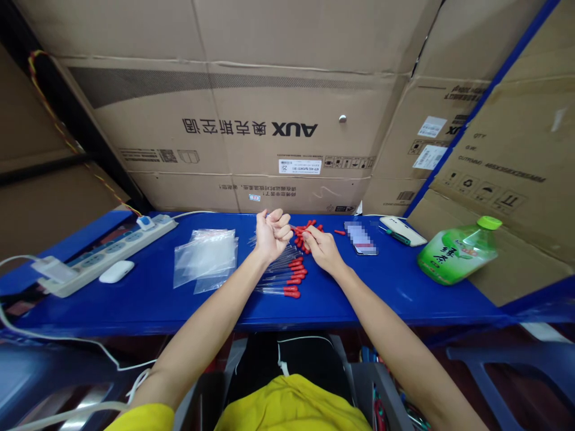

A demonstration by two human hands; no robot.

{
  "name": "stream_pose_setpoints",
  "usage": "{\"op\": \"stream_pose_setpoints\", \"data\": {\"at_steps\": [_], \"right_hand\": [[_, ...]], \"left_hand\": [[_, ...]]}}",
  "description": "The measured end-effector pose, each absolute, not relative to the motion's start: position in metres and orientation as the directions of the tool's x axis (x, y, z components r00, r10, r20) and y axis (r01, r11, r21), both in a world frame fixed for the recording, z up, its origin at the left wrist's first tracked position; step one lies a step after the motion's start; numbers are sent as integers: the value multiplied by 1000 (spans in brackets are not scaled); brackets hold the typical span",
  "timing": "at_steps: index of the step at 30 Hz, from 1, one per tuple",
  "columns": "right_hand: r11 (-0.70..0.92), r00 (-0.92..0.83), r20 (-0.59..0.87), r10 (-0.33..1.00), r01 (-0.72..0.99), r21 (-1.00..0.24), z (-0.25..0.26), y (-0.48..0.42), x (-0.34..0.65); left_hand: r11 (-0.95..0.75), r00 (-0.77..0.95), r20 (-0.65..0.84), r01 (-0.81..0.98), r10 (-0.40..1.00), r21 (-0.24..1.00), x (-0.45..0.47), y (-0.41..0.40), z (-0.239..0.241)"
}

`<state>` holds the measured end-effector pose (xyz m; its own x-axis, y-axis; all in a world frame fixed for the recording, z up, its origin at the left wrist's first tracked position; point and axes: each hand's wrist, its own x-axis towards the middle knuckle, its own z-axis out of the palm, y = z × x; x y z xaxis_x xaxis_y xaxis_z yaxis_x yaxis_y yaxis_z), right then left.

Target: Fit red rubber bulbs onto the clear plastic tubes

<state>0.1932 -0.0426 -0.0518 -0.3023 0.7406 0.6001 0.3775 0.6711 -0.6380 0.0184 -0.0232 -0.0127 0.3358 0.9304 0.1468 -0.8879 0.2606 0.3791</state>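
My left hand [272,233] is closed in a fist above the blue table, apparently around a thin clear glass dropper tube that points toward my other hand. Close by on the right, my right hand [323,248] pinches at the tube's end; the red rubber bulb there is mostly hidden by the fingers. Below and between the hands lies a row of glass droppers [274,278] with red bulbs to the right and clear stems to the left. A loose pile of red rubber bulbs [300,238] sits behind, partly covered by my right hand.
Clear plastic bags [204,257] lie left of the droppers. Farther left are a white earphone case [117,272] and a power strip [121,248] with cords. On the right are a phone [360,237], a green-handled screwdriver [398,236], a white device [406,230] and a green tea bottle [458,251]. Cardboard walls [251,108] enclose the table.
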Motion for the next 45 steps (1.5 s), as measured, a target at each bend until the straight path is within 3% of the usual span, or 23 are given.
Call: {"op": "stream_pose_setpoints", "data": {"at_steps": [20,33,45], "right_hand": [[681,-313,605,732,374,-630,-51,-44,191],[698,-298,636,712,393,-598,-51,-44,189],[668,-262,623,737,426,-610,-48,-45,188]], "left_hand": [[268,327,81,-874,942,405,22,-25,-14],[279,374,162,-864,913,419,25,-27,-15],[214,267,74,-886,961,410,26,-31,-6]]}}
